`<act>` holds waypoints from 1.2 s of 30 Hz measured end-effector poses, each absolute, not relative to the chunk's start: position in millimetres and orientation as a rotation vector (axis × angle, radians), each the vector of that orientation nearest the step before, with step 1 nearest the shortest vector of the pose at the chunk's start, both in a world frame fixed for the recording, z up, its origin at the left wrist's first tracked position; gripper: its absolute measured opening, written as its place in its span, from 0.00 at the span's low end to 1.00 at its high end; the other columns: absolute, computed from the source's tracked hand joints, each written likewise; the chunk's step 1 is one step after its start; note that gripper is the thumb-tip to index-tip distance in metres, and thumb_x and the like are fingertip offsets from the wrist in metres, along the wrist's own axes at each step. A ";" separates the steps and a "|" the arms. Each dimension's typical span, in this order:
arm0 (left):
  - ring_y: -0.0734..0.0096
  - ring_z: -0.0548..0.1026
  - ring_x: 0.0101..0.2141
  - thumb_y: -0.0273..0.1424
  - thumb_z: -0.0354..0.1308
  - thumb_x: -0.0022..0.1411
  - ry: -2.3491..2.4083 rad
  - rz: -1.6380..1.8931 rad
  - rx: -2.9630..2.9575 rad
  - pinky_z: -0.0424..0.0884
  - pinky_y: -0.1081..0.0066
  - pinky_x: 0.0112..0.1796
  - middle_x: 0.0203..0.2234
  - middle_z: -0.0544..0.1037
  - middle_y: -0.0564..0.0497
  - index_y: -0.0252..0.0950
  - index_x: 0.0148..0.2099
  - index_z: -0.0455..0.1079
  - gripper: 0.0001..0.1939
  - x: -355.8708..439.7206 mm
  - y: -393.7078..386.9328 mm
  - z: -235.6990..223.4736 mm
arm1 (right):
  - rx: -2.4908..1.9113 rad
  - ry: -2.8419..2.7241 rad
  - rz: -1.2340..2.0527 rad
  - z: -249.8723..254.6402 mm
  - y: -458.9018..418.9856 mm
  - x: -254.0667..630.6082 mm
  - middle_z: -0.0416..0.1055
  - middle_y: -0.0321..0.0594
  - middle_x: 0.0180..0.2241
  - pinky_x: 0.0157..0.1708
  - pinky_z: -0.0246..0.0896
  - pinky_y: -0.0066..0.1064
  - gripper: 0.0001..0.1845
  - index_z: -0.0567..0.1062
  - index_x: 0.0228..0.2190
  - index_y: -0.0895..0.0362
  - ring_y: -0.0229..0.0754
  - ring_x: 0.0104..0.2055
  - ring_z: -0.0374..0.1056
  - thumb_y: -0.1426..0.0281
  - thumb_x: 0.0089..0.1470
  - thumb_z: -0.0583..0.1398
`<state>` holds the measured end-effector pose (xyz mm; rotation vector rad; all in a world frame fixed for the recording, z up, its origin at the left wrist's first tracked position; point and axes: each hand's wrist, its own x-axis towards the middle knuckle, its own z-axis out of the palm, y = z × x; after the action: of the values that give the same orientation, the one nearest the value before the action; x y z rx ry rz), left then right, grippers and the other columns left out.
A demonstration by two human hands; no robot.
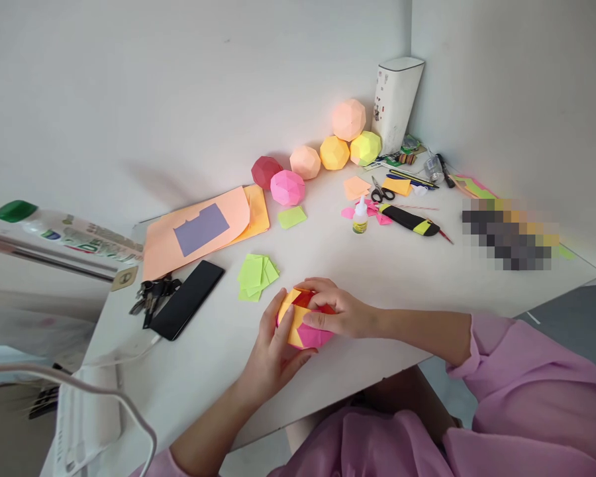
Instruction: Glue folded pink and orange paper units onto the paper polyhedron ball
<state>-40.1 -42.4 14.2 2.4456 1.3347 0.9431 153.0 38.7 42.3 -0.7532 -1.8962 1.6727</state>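
Observation:
Near the front of the white table, a faceted paper ball (312, 334) in pink and orange-yellow is held between both hands. An opening at its top shows a red-orange inside. My left hand (274, 351) is closed around its left and lower side. From the right, my right hand (338, 313) grips the rim, thumb outside and fingertips at the opening, partly hidden. Just beyond the hands lies a loose pile of lime-green paper pieces (258, 275). A single lime-green piece (292, 217) lies farther back.
Several finished paper balls (288, 188) sit along the wall. Scissors (382, 191), a small glue bottle (360, 217) and a black-and-yellow utility knife (410, 220) lie at back right. A phone (187, 299), keys (153, 295) and peach paper sheets (198, 232) are at left; a white cable (104, 391) crosses bottom left.

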 end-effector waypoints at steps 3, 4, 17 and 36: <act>0.44 0.50 0.65 0.33 0.58 0.63 1.346 0.935 2.439 0.65 0.45 0.55 0.67 0.43 0.35 0.43 0.70 0.34 0.43 -41.0 -43.3 13.9 | -0.754 -1.881 1.698 42.8 39.3 152.5 0.62 0.44 0.57 0.64 0.44 0.46 0.15 0.74 0.28 0.56 0.48 0.66 0.46 0.59 0.59 0.58; 0.44 0.50 0.65 0.33 0.58 0.63 1.346 0.935 2.438 0.65 0.45 0.55 0.67 0.43 0.35 0.43 0.70 0.34 0.43 -41.2 -43.5 13.9 | -0.753 -1.880 1.705 42.8 39.6 152.4 0.62 0.44 0.57 0.64 0.44 0.45 0.16 0.74 0.29 0.56 0.48 0.66 0.46 0.58 0.59 0.57; 0.45 0.54 0.63 0.32 0.63 0.59 1.393 1.023 2.294 0.66 0.48 0.54 0.64 0.49 0.30 0.38 0.70 0.31 0.50 -35.8 -41.4 13.5 | -0.738 -1.921 1.699 39.3 42.0 153.3 0.60 0.44 0.58 0.63 0.45 0.45 0.17 0.76 0.33 0.56 0.49 0.66 0.46 0.55 0.57 0.59; 0.44 0.56 0.63 0.34 0.62 0.60 1.411 1.010 2.271 0.65 0.43 0.54 0.64 0.51 0.32 0.41 0.70 0.33 0.48 -38.1 -40.3 12.5 | -0.759 -1.826 1.813 43.1 43.0 155.6 0.60 0.45 0.58 0.62 0.47 0.45 0.17 0.75 0.31 0.57 0.49 0.65 0.50 0.55 0.56 0.59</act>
<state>-38.1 -40.3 12.5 2.2711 1.4106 1.0099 155.6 43.0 43.1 -0.7586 -1.8264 1.8133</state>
